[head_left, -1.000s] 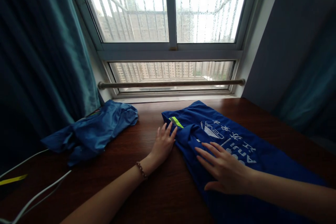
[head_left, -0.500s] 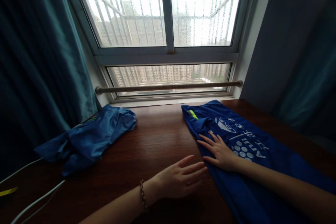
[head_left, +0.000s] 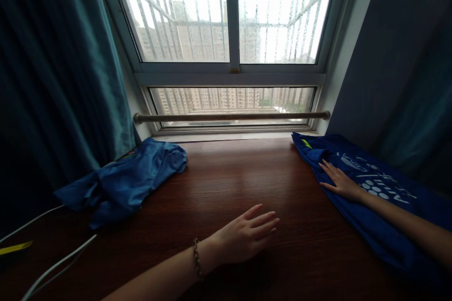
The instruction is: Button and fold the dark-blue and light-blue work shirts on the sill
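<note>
A folded blue shirt with white print [head_left: 381,183] lies at the right side of a dark wooden table [head_left: 226,183], up against the wall. My right hand [head_left: 341,182] rests flat on it, fingers stretched out. My left hand [head_left: 247,235] lies open on the bare wood near the middle of the table, holding nothing; a bead bracelet is on its wrist. A crumpled blue garment [head_left: 127,181] sits at the table's left side, apart from both hands.
A window [head_left: 229,33] with a horizontal rail [head_left: 229,115] runs along the table's far edge. Teal curtains [head_left: 52,80] hang on the left and on the right. White cables [head_left: 52,263] and a yellow strip [head_left: 14,248] lie at the front left corner.
My right hand has slid the folded shirt from the middle of the table to the far right. My left hand came off the shirt and now rests on the bare wood.
</note>
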A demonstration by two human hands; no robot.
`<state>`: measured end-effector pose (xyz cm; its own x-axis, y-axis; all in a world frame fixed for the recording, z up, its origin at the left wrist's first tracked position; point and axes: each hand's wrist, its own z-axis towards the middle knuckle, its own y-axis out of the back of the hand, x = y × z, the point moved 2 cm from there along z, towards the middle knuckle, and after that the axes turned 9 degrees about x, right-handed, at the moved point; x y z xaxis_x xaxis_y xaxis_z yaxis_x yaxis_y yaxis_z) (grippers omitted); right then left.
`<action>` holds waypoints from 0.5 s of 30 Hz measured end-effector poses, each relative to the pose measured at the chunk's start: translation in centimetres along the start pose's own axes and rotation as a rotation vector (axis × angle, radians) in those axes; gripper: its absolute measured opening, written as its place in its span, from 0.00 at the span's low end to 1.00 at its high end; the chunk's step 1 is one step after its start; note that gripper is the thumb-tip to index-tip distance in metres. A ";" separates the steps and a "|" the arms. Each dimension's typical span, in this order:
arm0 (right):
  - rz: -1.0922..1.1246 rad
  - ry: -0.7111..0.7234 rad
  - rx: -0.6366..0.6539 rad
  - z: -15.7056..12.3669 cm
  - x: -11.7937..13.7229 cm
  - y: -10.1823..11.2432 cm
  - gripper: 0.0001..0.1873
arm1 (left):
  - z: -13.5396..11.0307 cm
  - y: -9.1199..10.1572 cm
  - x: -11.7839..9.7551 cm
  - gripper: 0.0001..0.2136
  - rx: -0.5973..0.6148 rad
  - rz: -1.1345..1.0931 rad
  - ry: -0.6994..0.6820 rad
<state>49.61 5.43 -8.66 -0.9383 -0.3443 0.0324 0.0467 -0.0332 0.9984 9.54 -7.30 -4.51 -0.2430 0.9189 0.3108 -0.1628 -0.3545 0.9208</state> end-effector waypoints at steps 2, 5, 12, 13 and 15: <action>0.010 0.019 0.028 0.0 -1.2 -0.1 0.40 | 0.1 0.1 0.1 0.12 0.007 0.000 0.009; 0.026 0.037 0.033 0.3 -2.6 -0.3 0.39 | 0.2 0.1 0.2 0.12 0.020 -0.003 0.028; 0.026 0.086 0.140 1.8 -4.5 0.6 0.36 | -0.4 -0.8 0.4 0.14 0.046 -0.028 0.143; 0.011 0.074 0.152 2.4 -4.2 1.3 0.34 | -0.5 -0.9 0.7 0.15 0.051 -0.029 0.169; -0.034 0.020 0.127 3.7 -2.3 3.1 0.31 | -0.9 -1.1 1.6 0.17 0.057 -0.029 0.247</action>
<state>50.67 9.63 -5.51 -0.9314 -0.3641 -0.0017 -0.0304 0.0733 0.9968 8.48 -5.53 -5.26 -0.4666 0.8557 0.2237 -0.1204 -0.3120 0.9424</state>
